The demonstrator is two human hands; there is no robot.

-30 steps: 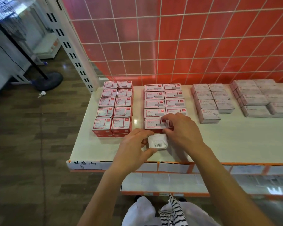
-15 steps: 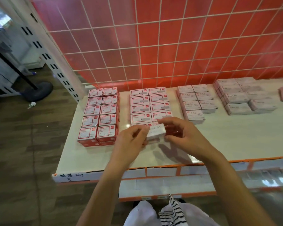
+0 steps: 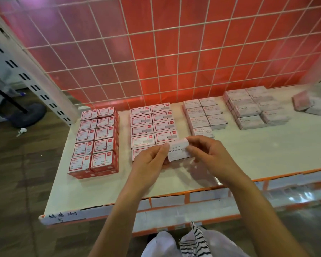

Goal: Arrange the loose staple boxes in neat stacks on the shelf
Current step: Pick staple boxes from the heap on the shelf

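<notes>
**Q:** What does the head camera show?

**A:** A red panel (image 3: 174, 52) crossed by a white wire grid backs a pale shelf (image 3: 258, 154). Low at centre I see a small white box (image 3: 178, 151) held over the front part of the shelf, just in front of the second block. Its face reads "PAPER CLIPS". The left hand (image 3: 148, 164) pinches its left end, and the right hand (image 3: 209, 154) pinches its right end with curled fingers.

**Q:** How would I set it down well?

**A:** My judgement is that it matches the pale block (image 3: 202, 115), whose right column looks one short at the front. Keep the label up, lower it flat, and press its edges flush with its neighbours.

**Q:** And the counts?

**A:** One held box. The red-and-white block (image 3: 95, 138) at far left shows ten tops, two columns of five. The second block (image 3: 152, 125) shows nine, with the left hand hiding part of its front. The pale block shows seven. The staples block (image 3: 254, 106) shows eight, I think. A blurred pile (image 3: 311, 102) at far right I cannot count.
</notes>
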